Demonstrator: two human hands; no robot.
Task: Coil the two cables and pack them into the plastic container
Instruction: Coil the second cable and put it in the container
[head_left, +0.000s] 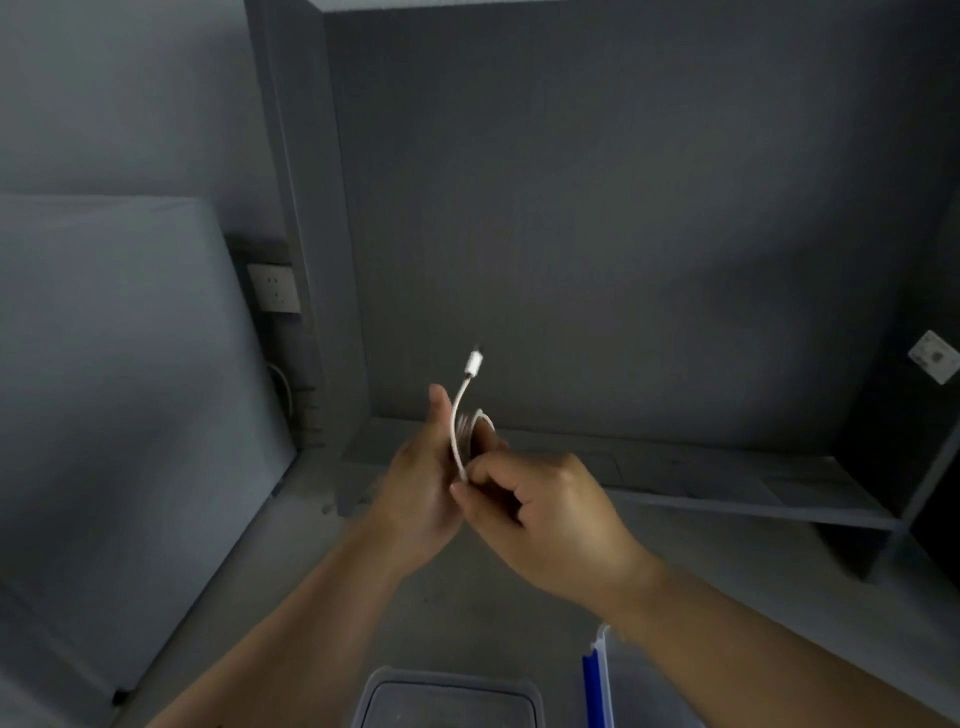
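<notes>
Head view of both bare hands raised above a grey surface (467, 613). The left hand (415, 499) stands with its palm turned right and thumb pointing up, its fingers curled round a small coil of white cable (460, 441); the right hand (550, 514) meets it from the right, thumb and forefinger pinching the cable at the lower edge of the coil. The free end of the cable rises from the hands and ends in a white plug (473, 362), its tip dark and blurred. How many turns the coil has cannot be made out, as the fingers cover most of it. At the near edge, below the forearms, lies a clear plastic container (447, 699), cut off by the frame; just right of it stands a clear piece with a blue strip (592, 686), likewise cut off, whose nature cannot be told. Beyond the hands a low grey shelf (727, 483) runs along a dark grey wall (597, 208). To the far left a wall socket (274, 288) sits in a recess beside a pale panel (114, 389); a second white socket plate (933, 357) is on the right wall.
</notes>
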